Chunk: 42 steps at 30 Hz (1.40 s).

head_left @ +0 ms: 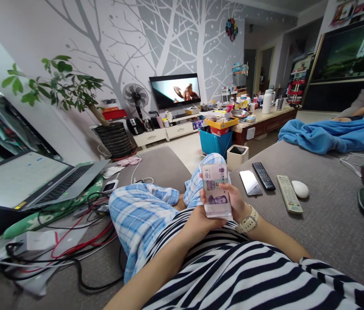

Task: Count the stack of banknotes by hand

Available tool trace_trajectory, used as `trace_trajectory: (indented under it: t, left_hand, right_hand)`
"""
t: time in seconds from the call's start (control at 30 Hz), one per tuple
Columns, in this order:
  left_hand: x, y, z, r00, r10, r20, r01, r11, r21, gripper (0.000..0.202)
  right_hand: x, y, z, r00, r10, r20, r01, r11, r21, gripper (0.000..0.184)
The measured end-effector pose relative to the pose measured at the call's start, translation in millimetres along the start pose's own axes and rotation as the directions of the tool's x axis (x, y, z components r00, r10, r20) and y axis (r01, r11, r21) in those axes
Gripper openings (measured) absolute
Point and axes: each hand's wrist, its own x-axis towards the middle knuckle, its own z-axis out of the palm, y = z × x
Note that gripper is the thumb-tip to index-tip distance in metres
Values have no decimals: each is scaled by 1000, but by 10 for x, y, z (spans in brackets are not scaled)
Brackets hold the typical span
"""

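Five-yuan banknote stack (214,184), purple-printed, pale-edged, portrait side up; held in grip of left hand (203,222) and right hand (238,201).

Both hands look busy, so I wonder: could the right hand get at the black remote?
Probably yes: only a flat, phone-like slab lies between the right hand and the black remote, though that hand holds the banknote bundle.

The bundle of notes (216,200) is pale with purple print, and the watch (248,221) is cream. Navy and white stripes cover the shirt (220,280); blue and white plaid covers the trousers (139,211). The sofa (327,232) is grey, the blanket (317,133) plain blue, one remote (263,175) black, the other remote (287,193) beige, the mouse (300,189) white. White trees pattern the grey wall (182,56).
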Motion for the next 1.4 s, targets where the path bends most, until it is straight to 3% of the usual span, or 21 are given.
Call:
trace_trajectory:
  t: [0.27,0.37,0.47,0.53,0.77,0.9,1.1,1.27,1.4]
  left_hand:
    - [0,-43,-11,1000,-9,2,9,999,43,26]
    - [-1,-52,-3,997,22,-79,-9,987,163,16]
    - [-6,-52,3,988,60,-144,-18,961,276,11]
    - [-6,-52,5,983,67,-169,-11,951,310,10]
    - [8,-58,2,951,147,-272,-40,931,362,5]
    - [14,-40,-7,951,179,-254,-81,932,355,11]
    - [14,-1,-24,941,229,-249,-85,872,482,5]
    - [-2,27,-23,928,301,-219,-147,837,526,12]
    - [-21,43,-28,930,338,-148,-196,791,579,14]
  right_hand:
    - [-23,-76,4,997,64,-32,-68,985,-157,35]
    - [16,-122,3,982,-61,-179,25,980,-199,31]
    - [48,-138,-4,914,-217,-343,142,963,-231,31]
    - [51,-134,2,883,-281,-377,194,948,-251,30]
    - [22,-121,100,843,-371,-389,252,912,-323,32]
    - [17,-129,184,832,-407,-377,274,892,-359,30]
    - [-29,-151,292,823,-422,-380,274,881,-385,35]
    - [-54,-170,303,849,-408,-334,272,881,-386,41]
    - [-59,-170,261,857,-386,-342,257,895,-364,33]
